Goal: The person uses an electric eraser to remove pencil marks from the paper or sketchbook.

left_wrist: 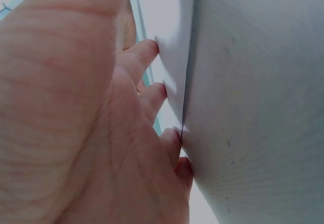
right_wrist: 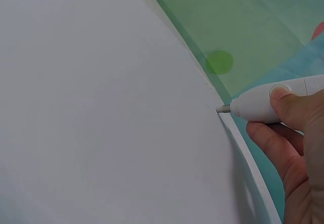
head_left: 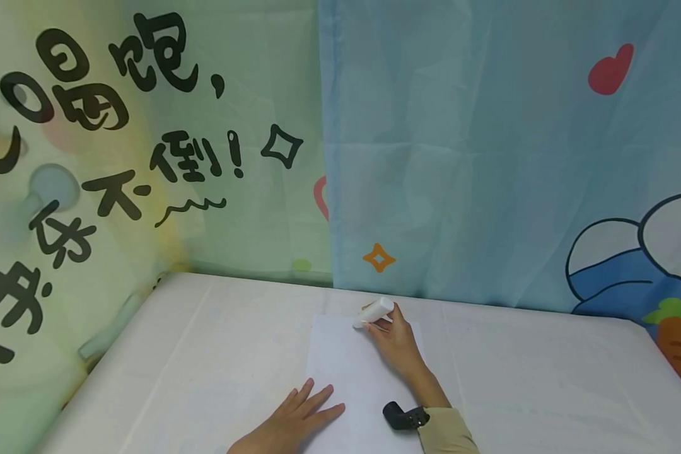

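Observation:
A white sheet of paper (head_left: 354, 372) lies on the white-covered table, its outline faint against the cloth. In the head view my right hand (head_left: 398, 345) is at the sheet's far end, pinching a thick white pen (head_left: 377, 311) between thumb and fingers. The right wrist view shows the pen's tapered nose and narrow metal tip (right_wrist: 223, 109), right at the white surface. My thumb (right_wrist: 288, 102) lies along its barrel. My left hand (head_left: 292, 419) rests with spread fingers over the sheet's near left edge. In the left wrist view, fingertips touch the paper (left_wrist: 169, 16).
The white tablecloth (head_left: 193, 359) spreads out on both sides of the sheet. Behind the table hang a green cloth with black lettering (head_left: 184, 154) and a blue cloth (head_left: 459, 157). A black device (head_left: 403, 417) sits at my right wrist, by a beige sleeve (head_left: 447, 432).

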`<state>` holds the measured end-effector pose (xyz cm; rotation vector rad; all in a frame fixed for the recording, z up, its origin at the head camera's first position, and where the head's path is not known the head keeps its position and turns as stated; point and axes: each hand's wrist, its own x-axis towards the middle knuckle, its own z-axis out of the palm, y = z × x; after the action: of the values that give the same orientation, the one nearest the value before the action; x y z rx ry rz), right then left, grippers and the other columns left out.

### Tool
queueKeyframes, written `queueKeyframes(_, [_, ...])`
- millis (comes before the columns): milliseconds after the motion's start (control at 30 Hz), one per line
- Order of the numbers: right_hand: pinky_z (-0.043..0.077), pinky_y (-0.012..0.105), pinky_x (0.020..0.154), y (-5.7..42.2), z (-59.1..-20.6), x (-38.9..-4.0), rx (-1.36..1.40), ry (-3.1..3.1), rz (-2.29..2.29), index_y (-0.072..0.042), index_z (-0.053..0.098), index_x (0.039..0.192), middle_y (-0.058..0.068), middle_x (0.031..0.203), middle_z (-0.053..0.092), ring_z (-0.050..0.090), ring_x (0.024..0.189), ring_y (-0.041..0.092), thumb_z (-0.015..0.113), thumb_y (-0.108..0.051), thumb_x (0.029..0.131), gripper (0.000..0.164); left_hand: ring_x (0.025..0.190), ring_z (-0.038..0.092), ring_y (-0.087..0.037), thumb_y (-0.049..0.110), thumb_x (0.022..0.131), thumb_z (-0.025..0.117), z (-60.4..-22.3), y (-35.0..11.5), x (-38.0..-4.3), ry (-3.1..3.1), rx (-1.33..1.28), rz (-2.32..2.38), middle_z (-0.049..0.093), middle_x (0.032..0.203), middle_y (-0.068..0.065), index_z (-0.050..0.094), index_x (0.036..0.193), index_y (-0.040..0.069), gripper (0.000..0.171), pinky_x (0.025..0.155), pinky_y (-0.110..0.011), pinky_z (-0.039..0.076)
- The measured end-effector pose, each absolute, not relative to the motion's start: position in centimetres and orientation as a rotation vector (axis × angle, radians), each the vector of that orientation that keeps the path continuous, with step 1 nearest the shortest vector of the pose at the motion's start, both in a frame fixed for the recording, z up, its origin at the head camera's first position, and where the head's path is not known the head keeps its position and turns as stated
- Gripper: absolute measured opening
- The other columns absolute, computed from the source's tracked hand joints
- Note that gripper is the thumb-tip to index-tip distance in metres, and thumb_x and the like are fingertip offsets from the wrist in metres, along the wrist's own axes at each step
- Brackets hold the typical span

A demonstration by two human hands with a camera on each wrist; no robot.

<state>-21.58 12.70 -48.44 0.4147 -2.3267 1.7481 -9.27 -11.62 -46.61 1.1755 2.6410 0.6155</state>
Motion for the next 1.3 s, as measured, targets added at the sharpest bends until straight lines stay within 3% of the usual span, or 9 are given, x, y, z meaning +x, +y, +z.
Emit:
queueKeyframes(167, [0.054, 0.039, 0.089, 12.8, -48.4, -21.6, 0.368, -2.307, 1.777, 0.010, 0.045, 0.122, 0.029, 0.118, 0.059, 0.061, 0.110, 0.047, 0.068, 0.007, 0.086, 0.043, 0.141, 0.029, -0.046, 0.063, 0.094, 0.047, -46.9, -11.7, -9.3, 2.654, 1.179, 0.610, 0.034, 0.156, -0.011, 0.035, 0.152, 0.021, 0.073, 0.110, -0.056, 0.032])
queueKeyframes(333, [0.051, 0.020, 0.086, 13.0, -48.4, -21.7, 0.277, -2.221, 1.908, 0.009, 0.043, 0.127, 0.028, 0.121, 0.059, 0.062, 0.112, 0.042, 0.068, 0.008, 0.086, 0.048, 0.142, 0.027, -0.046, 0.063, 0.094, 0.046, -47.1, -11.8, -9.4, 2.639, 1.161, 0.620, 0.032, 0.157, -0.010, 0.034, 0.153, 0.022, 0.073, 0.110, -0.057, 0.031])
queueKeyframes(567, [0.051, 0.015, 0.083, 13.1, -48.5, -22.3, 0.303, -2.107, 1.935, 0.012, 0.041, 0.129, 0.031, 0.120, 0.058, 0.063, 0.099, 0.003, 0.067, 0.012, 0.084, 0.051, 0.146, 0.020, -0.041, 0.061, 0.088, 0.059, -47.0, -11.7, -9.6, 2.608, 1.056, 0.568, 0.026, 0.161, -0.006, 0.029, 0.154, 0.027, 0.080, 0.114, -0.056, 0.026])
queueKeyframes(667, [0.052, 0.014, 0.081, 13.0, -48.3, -22.4, 0.348, -2.069, 1.907, 0.014, 0.042, 0.127, 0.034, 0.117, 0.057, 0.062, 0.094, -0.004, 0.066, 0.015, 0.083, 0.050, 0.147, 0.017, -0.038, 0.060, 0.085, 0.064, -46.9, -11.6, -9.8, 2.603, 1.024, 0.547, 0.023, 0.162, -0.003, 0.027, 0.155, 0.029, 0.085, 0.115, -0.054, 0.023])
queueKeyframes(933, [0.052, 0.014, 0.079, 11.5, -48.2, -23.0, 0.474, -2.027, 1.860, 0.016, 0.050, 0.120, 0.034, 0.109, 0.057, 0.062, 0.089, -0.003, 0.067, 0.017, 0.081, 0.042, 0.148, 0.017, -0.036, 0.060, 0.082, 0.067, -46.9, -11.3, -9.8, 2.606, 1.005, 0.501, 0.023, 0.162, -0.002, 0.029, 0.154, 0.030, 0.087, 0.116, -0.051, 0.023])
queueKeyframes(1300, [0.054, 0.017, 0.074, 10.5, -48.2, -22.8, 0.335, -1.988, 1.921, 0.015, 0.053, 0.118, 0.022, 0.110, 0.061, 0.062, 0.089, 0.001, 0.067, 0.017, 0.080, 0.041, 0.148, 0.017, -0.034, 0.055, 0.078, 0.074, -46.1, -11.3, -9.8, 2.594, 0.962, 0.464, 0.024, 0.162, -0.001, 0.031, 0.154, 0.028, 0.091, 0.117, -0.049, 0.023])
